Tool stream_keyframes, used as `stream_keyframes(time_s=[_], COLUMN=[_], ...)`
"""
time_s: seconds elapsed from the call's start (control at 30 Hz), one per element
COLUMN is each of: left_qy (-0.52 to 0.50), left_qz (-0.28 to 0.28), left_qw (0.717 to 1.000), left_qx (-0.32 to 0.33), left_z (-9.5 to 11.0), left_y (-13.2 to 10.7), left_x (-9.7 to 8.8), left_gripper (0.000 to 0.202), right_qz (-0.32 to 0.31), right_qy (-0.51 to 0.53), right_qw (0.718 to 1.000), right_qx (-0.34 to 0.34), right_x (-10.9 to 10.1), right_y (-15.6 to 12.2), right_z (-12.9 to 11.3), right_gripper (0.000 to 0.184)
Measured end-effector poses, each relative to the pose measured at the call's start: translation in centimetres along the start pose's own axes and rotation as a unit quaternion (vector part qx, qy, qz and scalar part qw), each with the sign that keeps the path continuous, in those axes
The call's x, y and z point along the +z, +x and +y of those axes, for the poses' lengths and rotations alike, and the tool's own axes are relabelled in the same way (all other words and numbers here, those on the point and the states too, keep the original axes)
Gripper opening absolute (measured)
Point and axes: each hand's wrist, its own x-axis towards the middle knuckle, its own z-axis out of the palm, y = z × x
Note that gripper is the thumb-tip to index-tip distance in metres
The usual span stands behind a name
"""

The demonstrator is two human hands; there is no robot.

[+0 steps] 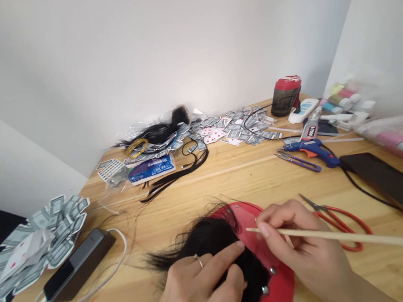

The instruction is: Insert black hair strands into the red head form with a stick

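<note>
My left hand (203, 286), a ring on one finger, presses down on a tuft of black hair (210, 239) that lies over a red round piece (274, 282) with small metal studs. The fingers are curled onto the hair. My right hand (300, 242) pinches a long thin wooden stick (353, 236). The stick's tip points left, just above the red piece beside the hair, and its shaft runs off to the right edge of the view.
Red-handled scissors (337, 224) lie right of my right hand, then a dark flat case (394, 184). Behind are a blue glue gun (312, 149), purple snips (298, 160), scattered small playing cards (238, 127), more black hair (162, 131), a phone (78, 265) with cable, and a card fan (33, 246).
</note>
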Motion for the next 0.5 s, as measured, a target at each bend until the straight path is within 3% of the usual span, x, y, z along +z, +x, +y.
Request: stream_keyframes(time_s=[0.27,0.5], left_qy=[-0.006,0.004], left_qz=[0.021,0.031], left_qw=[1.0,1.0], left_qx=[0.005,0.005], left_z=[-0.05,-0.02], left_y=[0.31,0.58], left_x=[0.01,-0.18], left_gripper=[0.022,0.024], right_qz=[-0.044,-0.064], right_qy=[-0.02,-0.027], right_qw=[0.998,0.998], right_qx=[-0.026,-0.006], right_x=[0.26,0.15], right_y=[-0.23,-0.42], right_z=[0.13,0.16], right_gripper=[0.02,0.019])
